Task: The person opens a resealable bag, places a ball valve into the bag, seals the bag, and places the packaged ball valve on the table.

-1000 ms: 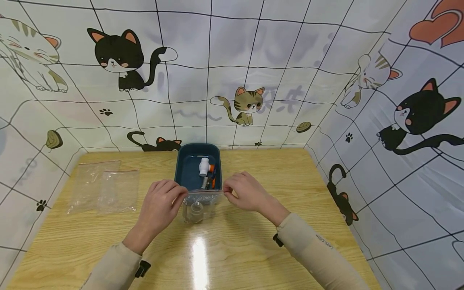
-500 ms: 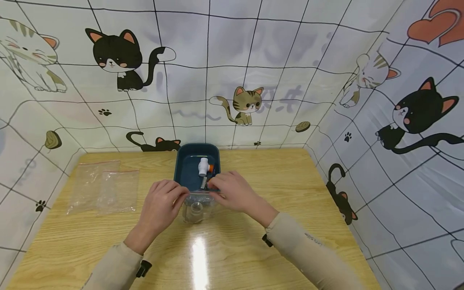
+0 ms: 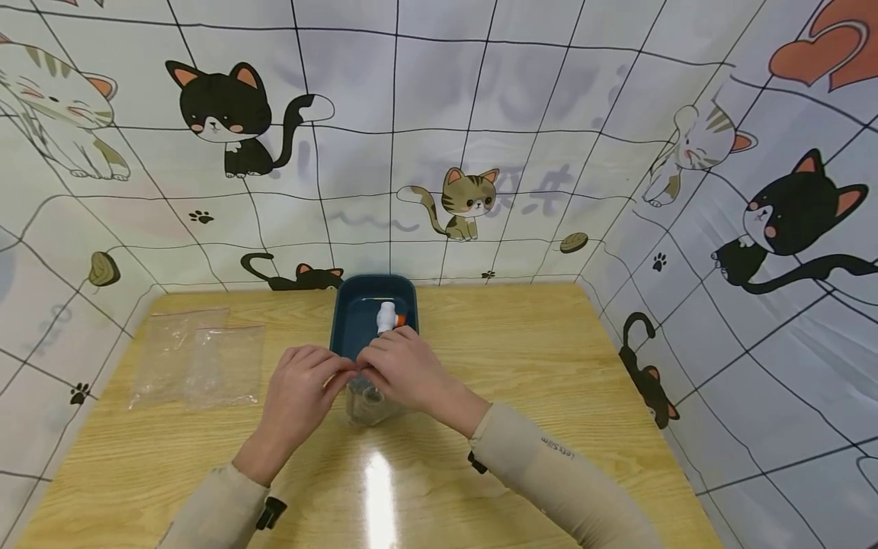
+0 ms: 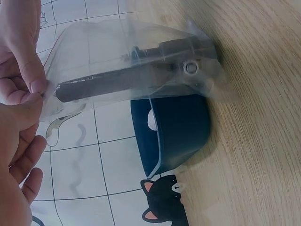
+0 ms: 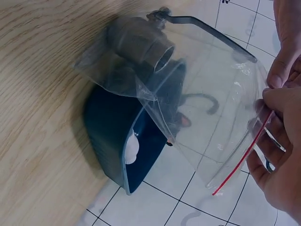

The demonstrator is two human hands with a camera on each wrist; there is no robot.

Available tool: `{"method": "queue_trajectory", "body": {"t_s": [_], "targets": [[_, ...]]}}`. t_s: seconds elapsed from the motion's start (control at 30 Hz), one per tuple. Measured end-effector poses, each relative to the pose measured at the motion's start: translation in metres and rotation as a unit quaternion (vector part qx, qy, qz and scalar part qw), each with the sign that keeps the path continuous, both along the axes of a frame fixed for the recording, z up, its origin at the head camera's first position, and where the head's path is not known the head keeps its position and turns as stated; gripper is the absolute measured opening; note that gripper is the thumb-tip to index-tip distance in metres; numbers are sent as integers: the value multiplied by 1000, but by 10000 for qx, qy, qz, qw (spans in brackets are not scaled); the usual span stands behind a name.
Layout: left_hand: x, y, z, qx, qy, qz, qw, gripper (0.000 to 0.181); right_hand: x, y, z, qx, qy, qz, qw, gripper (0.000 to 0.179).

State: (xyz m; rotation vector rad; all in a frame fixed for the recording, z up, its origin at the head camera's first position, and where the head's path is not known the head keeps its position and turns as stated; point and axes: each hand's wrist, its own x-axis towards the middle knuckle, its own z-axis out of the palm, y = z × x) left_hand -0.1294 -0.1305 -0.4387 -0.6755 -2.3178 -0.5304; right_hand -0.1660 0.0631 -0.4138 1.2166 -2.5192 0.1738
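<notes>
Printing on the right sleeve (image 3: pixel 559 451) reads "LetsSlim". The wood-grain table (image 3: pixel 535 358) meets a wall covering (image 3: pixel 439 91) with cartoon cats. The left hand (image 3: pixel 302 389) and right hand (image 3: pixel 408 371) pinch a clear bag (image 5: pixel 200 94) at its red-lined mouth, just in front of the blue tray (image 3: pixel 351 316); inside (visible through the plastic) is a grey fitting (image 5: pixel 136 42) with a long lever.

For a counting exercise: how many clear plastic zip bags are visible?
3: rear bag and nearer bag overlapping on the pale wooden table, left; third bag held before the dark blue plastic tray. More may be hidden.
</notes>
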Motion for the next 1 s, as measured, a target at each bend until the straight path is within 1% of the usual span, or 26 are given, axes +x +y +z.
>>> {"method": "queue_trajectory", "body": {"t_s": [0.13, 0.27, 0.37, 0.63, 0.83, 1.0], "targets": [[0, 0, 0, -64, 6, -76, 10000, 11, 0, 0, 0, -101, -174, 28, 9998, 12], [1, 1, 0, -171, -23, -180, 9997, 10, -2, 1, -2, -311, -153, 167, 9993, 9], [1, 1, 0, -302, -56, -199, 9993, 9, -3, 1, -4, -425, -161, 258, 9986, 7], [1, 2, -1, -563, -185, -163, 9981, 8, -3, 8, -5, -458, -142, 225, 9986, 5], [1, 0, -2, -564, -193, -115, 9982, 8, -4, 17, -7, -273, -137, 117, 9995, 5], [0, -1, -3, -491, -123, -133, 9986, 9, -5, 28, -10, -253, -307, 30, 9992, 6]]}}
